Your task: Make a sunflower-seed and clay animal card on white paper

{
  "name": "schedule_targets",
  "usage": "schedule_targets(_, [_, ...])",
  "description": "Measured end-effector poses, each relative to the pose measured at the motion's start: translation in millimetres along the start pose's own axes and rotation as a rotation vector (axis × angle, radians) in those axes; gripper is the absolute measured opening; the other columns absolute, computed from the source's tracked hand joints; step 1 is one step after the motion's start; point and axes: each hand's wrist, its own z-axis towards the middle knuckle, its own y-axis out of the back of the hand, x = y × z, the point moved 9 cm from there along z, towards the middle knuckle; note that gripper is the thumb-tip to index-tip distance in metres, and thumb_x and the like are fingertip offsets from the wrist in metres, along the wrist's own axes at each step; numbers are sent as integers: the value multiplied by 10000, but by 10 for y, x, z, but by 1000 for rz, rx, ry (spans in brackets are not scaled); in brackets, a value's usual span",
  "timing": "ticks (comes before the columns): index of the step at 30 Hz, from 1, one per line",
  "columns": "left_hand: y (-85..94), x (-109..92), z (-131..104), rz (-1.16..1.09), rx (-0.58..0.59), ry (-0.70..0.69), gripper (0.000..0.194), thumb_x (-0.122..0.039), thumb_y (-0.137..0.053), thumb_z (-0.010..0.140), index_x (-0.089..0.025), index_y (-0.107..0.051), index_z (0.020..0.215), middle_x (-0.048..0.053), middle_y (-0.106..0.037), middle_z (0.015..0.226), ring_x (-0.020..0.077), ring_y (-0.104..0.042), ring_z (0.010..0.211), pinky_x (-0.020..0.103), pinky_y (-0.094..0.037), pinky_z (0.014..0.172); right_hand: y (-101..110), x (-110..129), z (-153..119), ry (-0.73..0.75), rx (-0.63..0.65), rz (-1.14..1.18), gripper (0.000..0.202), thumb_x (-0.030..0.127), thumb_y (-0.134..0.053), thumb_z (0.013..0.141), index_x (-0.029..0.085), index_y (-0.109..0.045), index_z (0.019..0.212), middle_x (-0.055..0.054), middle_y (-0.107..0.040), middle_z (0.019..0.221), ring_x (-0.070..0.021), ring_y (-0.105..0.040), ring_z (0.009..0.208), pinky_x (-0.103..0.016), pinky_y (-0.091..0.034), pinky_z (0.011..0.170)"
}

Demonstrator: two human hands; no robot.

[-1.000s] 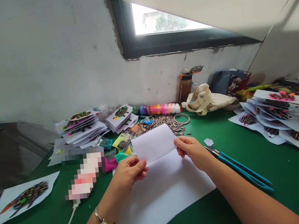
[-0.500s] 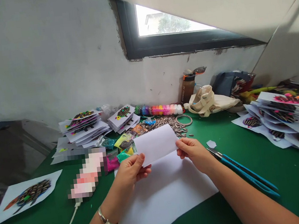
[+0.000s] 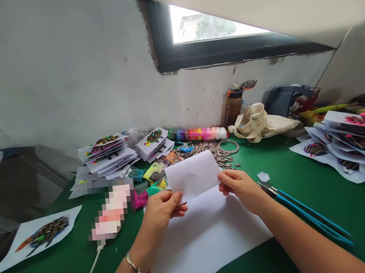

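A small white sheet of paper (image 3: 193, 174) is held up between my two hands. My left hand (image 3: 166, 205) pinches its lower left corner, thumb on the near face. At the lower right edge, my right hand (image 3: 238, 187) grips the sheet between thumb and fingers. Beneath them a larger white sheet (image 3: 209, 242) lies on the green table. Blue-handled tweezers (image 3: 311, 214) rest beside my right forearm, near a small paper scrap (image 3: 263, 176). Behind the held sheet is a heap of striped sunflower seeds (image 3: 216, 150), partly hidden by it.
Stacks of seed-decorated pictures stand at left (image 3: 109, 157) and right (image 3: 349, 145). Colourful clay packets (image 3: 154, 174), a row of coloured tubs (image 3: 198, 134), a brown bottle (image 3: 233, 105) and a cloth bag (image 3: 262, 123) line the back. A cable (image 3: 89, 272) runs to a blurred pink device (image 3: 112, 211).
The view has shifted slightly, so the scene sits a little further right. Both hands keep hold of the small sheet, which has tilted slightly.
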Motion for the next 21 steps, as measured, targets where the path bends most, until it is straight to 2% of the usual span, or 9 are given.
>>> schedule_targets(5, [-11,-11,-4,20,-16,-2,380,-455,-835,609,-124,-652,640,29,-654,586,204,-701,622,262,-568,541,4,-2,1,4,-5,-3,423,576,-694,742,177,-601,642,-17,-625,631,-126,-512,580,-276,-378,600])
schedule_targets(12, [-33,-19,-4,17,1,-23,385,-459,-837,620,-134,-633,639,23,-663,596,200,-708,627,256,-574,560,20,27,-5,17,-27,9,414,571,-712,723,189,-583,628,-17,-626,610,-134,-511,575,-285,-386,598])
schedule_targets(17, [-97,111,-9,-107,61,122,505,-597,-772,674,-119,-651,784,85,-720,672,162,-703,607,208,-570,541,47,39,-7,36,-39,15,416,572,-713,723,192,-566,636,-16,-627,605,-136,-513,573,-289,-389,598])
schedule_targets(21, [-80,140,-37,-232,4,215,507,-605,-654,803,-121,-635,954,91,-729,748,172,-712,591,230,-583,510,17,23,-9,33,-1,5,399,552,-695,756,190,-573,640,-15,-628,618,-133,-513,583,-288,-395,611])
